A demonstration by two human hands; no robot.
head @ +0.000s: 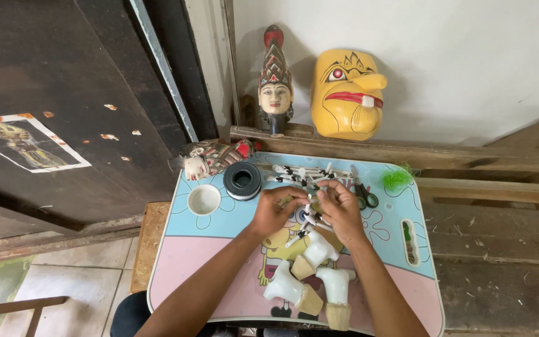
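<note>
My left hand [277, 210] and my right hand [342, 211] meet over the middle of a small cartoon-printed table [201, 249]. Between their fingertips they pinch a thin white jointed stick piece with black joints [307, 218], which hangs down between the hands. More white jointed sticks [301, 173] lie in a pile just beyond my fingers. Three white puppet torso pieces with bare wooden bases [310, 278] lie on the table near my wrists.
A black spool of thread [242, 180] and a white round cup [204, 199] sit at the table's left. Scissors [363, 193] and a green tuft [397, 178] lie to the right. A puppet head [210, 158], a carved head [275, 87] and a yellow mask [347, 93] rest by the wall.
</note>
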